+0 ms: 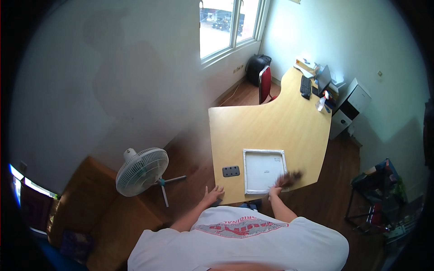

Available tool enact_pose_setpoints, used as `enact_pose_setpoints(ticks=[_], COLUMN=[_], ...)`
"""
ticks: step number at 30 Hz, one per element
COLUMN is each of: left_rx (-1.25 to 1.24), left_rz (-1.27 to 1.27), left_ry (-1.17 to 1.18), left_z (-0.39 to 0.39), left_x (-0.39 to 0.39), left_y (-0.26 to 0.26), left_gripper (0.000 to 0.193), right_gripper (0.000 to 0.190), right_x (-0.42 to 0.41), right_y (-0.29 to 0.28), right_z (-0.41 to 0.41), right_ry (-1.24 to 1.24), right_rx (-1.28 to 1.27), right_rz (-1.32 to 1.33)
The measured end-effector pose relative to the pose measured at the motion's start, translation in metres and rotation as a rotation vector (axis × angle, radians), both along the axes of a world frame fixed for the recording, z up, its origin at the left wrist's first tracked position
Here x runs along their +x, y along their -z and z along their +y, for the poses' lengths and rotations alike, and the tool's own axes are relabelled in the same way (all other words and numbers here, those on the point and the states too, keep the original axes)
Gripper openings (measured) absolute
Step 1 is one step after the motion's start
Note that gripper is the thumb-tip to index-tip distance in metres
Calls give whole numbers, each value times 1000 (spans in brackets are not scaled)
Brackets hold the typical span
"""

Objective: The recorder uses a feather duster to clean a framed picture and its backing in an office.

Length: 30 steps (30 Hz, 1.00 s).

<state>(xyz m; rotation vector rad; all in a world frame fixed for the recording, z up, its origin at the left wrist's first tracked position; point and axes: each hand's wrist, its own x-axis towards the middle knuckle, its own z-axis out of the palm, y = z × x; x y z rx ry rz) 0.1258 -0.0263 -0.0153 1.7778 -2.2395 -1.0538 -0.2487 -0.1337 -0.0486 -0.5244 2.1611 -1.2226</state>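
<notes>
My right hand (274, 192) grips a brown feather duster (289, 179), whose feathers are blurred. The duster lies across the lower right corner of a white stretched canvas (264, 166), which rests back side up on the wooden desk (257, 128) and bears small print. At the desk's near left corner, my left hand (214, 194) has its fingers apart and holds nothing; its fingertips seem to touch the edge. A dark grey plate (231, 171) with several black spots lies left of the canvas.
A white fan (142, 172) stands left of the desk, by a brown sofa (112, 216). Farther along the desk are a keyboard (306, 86), a laptop (324, 77) and a spray bottle (321, 102). Behind the desk stands a red chair (265, 83); a rack (376, 200) is at right.
</notes>
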Motion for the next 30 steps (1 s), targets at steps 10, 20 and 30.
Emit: enact_pose_setpoints(ticks=[10,20,30], left_rx=[-60,-105,-135], left_rz=[12,-2,50], left_ry=[-109,-309,-555], left_z=[27,45,75], left_x=[-11,-29,-68], left_y=[19,22,18], left_gripper=[58,57,61], right_gripper=[44,41,22], right_x=[-74,-98,-123], right_y=[-28,-22,-1], right_z=[35,24,48], right_ry=[-857,-1113,-903], right_rx=[437,313,93], right_rz=[495,549,123])
